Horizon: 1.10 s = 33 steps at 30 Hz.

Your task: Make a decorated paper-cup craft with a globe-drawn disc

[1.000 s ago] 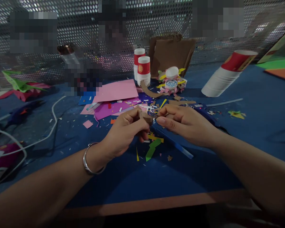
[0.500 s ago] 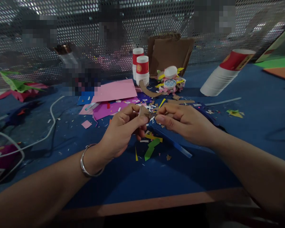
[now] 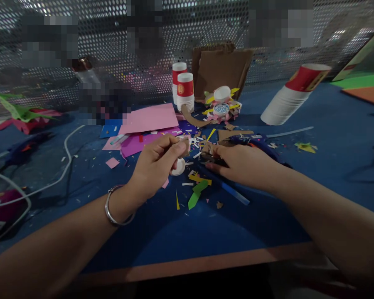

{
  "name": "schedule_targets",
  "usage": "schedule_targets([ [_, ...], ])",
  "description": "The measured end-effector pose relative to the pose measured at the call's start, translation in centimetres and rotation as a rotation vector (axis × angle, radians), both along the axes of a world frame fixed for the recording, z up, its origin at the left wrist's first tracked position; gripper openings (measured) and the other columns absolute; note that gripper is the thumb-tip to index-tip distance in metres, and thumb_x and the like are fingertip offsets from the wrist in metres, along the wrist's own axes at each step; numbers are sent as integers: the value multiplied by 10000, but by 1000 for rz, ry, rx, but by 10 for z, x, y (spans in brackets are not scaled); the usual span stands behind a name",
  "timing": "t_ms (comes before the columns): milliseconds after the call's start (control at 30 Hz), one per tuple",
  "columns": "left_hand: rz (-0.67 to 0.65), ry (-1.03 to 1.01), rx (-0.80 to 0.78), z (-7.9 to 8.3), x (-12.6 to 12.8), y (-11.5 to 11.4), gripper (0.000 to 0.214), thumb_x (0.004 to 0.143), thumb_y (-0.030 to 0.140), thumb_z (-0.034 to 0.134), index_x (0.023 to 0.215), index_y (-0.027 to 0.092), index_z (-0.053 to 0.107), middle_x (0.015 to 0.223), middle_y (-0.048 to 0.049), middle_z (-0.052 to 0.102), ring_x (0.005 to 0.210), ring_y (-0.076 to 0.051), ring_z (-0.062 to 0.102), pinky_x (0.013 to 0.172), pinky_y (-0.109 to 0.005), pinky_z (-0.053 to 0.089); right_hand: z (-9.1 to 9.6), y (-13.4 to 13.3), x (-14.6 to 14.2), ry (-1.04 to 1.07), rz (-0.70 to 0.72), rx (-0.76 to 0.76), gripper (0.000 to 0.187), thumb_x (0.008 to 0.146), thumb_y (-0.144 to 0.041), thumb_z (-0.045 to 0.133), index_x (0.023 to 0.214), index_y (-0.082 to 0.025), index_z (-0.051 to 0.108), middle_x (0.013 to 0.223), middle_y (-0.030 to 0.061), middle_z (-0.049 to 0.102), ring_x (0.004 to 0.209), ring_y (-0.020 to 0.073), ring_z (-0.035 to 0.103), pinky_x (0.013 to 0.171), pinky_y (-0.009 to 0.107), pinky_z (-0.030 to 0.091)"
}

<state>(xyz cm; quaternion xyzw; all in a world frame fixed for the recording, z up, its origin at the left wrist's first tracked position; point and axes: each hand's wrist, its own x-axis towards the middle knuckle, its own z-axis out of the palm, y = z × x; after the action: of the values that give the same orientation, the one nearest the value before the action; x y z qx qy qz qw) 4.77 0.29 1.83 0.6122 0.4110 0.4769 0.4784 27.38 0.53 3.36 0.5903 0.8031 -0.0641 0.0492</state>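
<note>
Brown cardboard (image 3: 186, 148) is pinched in the left hand (image 3: 154, 166); whether the right hand (image 3: 247, 168) has its fingers (image 3: 222, 152) pinching anything, I cannot tell.

Dim; soft shadows on blue tabletop (image 3: 162, 245); edges stretched, perhaps blurred (pixelated patches up top).

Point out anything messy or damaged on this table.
White and yellow paper scraps lie strewn across the middle of the blue table, looking untidy. Behind, the brown cardboard panel has a ragged top edge, perhaps torn.
</note>
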Motion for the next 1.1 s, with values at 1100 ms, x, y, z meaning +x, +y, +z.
schedule_targets([
  [1100, -416, -136, -382, 26, 11, -22, 263, 855, 278, 758, 670, 181, 598, 614, 38, 461, 517, -61, 340, 449, -179, 215, 23, -27, -6, 1064, 366, -107, 276, 966, -218, 656, 701, -217, 581, 642, -43, 507, 619, 122, 466, 623, 298, 385],
])
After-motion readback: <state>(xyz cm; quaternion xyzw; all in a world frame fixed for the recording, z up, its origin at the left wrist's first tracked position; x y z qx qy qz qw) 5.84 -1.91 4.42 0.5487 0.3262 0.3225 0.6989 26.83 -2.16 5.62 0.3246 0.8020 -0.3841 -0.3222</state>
